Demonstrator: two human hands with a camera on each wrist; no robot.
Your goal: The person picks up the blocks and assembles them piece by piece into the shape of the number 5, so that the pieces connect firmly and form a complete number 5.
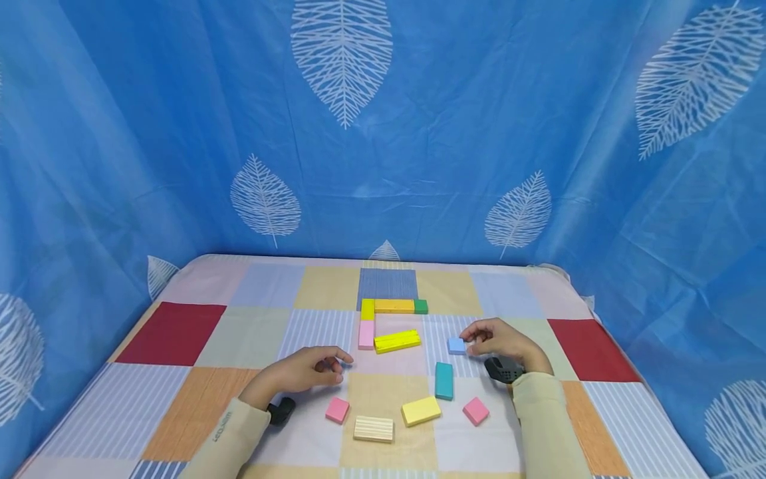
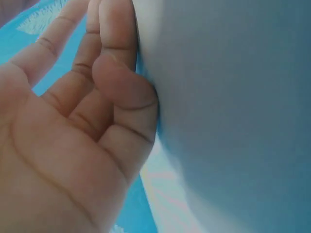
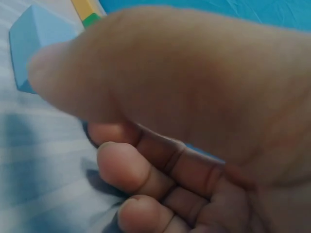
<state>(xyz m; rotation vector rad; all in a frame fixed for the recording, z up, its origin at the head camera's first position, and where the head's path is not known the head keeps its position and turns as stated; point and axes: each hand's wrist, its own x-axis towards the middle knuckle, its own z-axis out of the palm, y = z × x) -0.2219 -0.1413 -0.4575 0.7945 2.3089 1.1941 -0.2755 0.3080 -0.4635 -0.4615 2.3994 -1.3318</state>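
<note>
My right hand [image 1: 498, 339] is at a small light-blue block [image 1: 456, 346] on the cloth. Thumb and forefinger pinch its right end; in the right wrist view the thumb [image 3: 121, 73] covers part of the block [image 3: 26, 53] and the other fingers curl below. Over the cloth to the left, my left hand [image 1: 308, 369] hangs loosely curled and holds nothing. A bright yellow ridged block [image 1: 397, 341] lies between the hands. Behind it, yellow [image 1: 368, 309], pink [image 1: 366, 334], orange [image 1: 393, 306] and green [image 1: 421, 307] blocks form a corner shape.
Closer to me lie a teal block [image 1: 444, 381], a pale yellow block [image 1: 421, 411], a ridged cream block [image 1: 374, 429] and two pink blocks, one left [image 1: 338, 410] and one right [image 1: 476, 411]. A blue leaf-print curtain [image 1: 419, 166] surrounds the patchwork-covered table [image 1: 239, 339].
</note>
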